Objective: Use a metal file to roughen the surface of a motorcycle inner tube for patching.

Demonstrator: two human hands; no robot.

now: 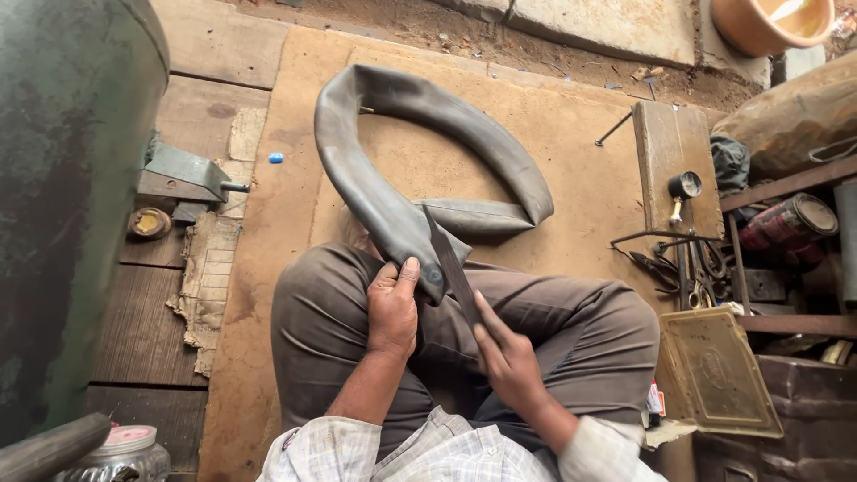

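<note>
A big dark green tank [62, 205], its curved metal skin dull and scuffed, fills the 9 o'clock side. Under everything lies a brown mat [286, 178], flat and fibrous like pressed board, spread over worn grey planks [201, 54]. The person sits cross-legged on it at 6 o'clock in creased brown trousers [580, 339], with checked shirt sleeves [428, 455] at the bottom edge.

Across the mat, from 12 o'clock down to the lap, loops a black rubber inner tube [357, 170], limp and flattened, smooth with a dusty sheen; its far end folds back on itself near 2 o'clock. The left hand [393, 308] is closed around the near end of the tube, thumb on top, pinning it against the knee. The right hand [504, 353] grips the lower end of a flat file [451, 263], a narrow dark metal strip that slants up so its tip lies against the tube just beside the left thumb.

At 4 o'clock a rectangular metal tray [714, 370], tan and dented, rests by the right knee. At 2 o'clock sits a worn wooden block [674, 143] bearing 1 small round gauge [685, 186]. Below it lies a tangle of scissors [701, 272] and wire tools. A terracotta pot [768, 22] sits at 1 o'clock. A tiny blue cap [276, 158] lies on the mat at 10 o'clock.
</note>
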